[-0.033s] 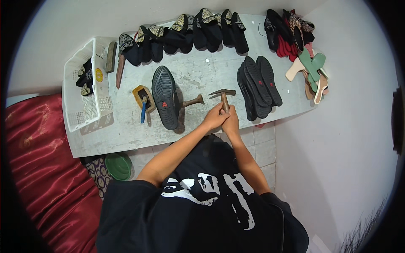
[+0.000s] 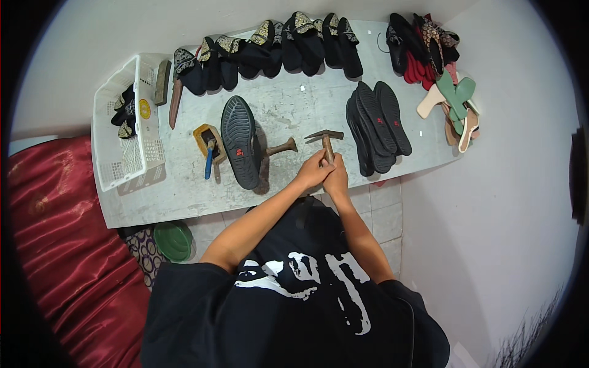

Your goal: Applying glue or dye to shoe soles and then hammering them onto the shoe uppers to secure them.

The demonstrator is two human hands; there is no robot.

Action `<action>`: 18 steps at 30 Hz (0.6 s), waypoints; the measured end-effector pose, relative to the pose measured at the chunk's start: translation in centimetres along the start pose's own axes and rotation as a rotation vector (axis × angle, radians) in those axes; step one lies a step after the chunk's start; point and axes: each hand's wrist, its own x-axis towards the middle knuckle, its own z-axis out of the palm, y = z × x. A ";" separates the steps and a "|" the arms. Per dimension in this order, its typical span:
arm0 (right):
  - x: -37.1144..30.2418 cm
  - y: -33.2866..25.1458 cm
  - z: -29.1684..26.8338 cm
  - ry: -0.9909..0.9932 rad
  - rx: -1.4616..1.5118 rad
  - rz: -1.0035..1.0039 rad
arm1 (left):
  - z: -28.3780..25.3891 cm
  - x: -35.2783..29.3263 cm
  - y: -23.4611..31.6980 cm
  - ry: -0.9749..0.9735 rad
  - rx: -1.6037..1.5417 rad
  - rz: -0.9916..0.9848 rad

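Note:
Both my hands are at a hammer [image 2: 328, 149] close to the table's front edge. My right hand [image 2: 336, 179] is closed around the lower end of its wooden handle. Against that same handle, the fingers of my left hand [image 2: 313, 172] are closed too, touching my right hand. The dark metal hammer head lies crosswise, its thin pointed end to the left. Left of my hands a black shoe [image 2: 238, 138] rests with its ribbed sole up. A rust-brown metal piece [image 2: 283, 146] with a flared end sticks out from beside it; its other end is hidden.
Black soles [image 2: 375, 122] lie in an overlapping group at right. Patterned black slippers [image 2: 264, 52] line the table's back. On the left are a white basket [image 2: 146, 147], a glue tub [image 2: 201, 146] with blue-handled brush [image 2: 209, 161], and a sheathed-looking brown tool [image 2: 175, 105]. Green and beige insoles [image 2: 454, 95] lie far right.

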 end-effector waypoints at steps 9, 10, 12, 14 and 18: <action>0.6 3.1 0.8 0.068 -0.201 -0.224 | 0.6 0.8 -3.0 -0.102 -0.273 -0.197; 1.1 3.2 0.5 -0.006 -0.201 -0.195 | 0.4 0.6 -2.7 -0.063 -0.288 -0.170; 1.6 3.2 -0.2 -0.092 -0.205 -0.178 | 0.1 -0.2 -2.8 -0.007 -0.312 -0.141; 2.0 2.7 -1.1 -0.180 -0.152 -0.130 | -0.7 -1.2 -3.0 -0.091 -0.343 -0.202; 3.2 -1.5 -4.3 -0.314 -0.301 -0.107 | -4.4 -8.8 5.0 -0.092 -0.392 -0.040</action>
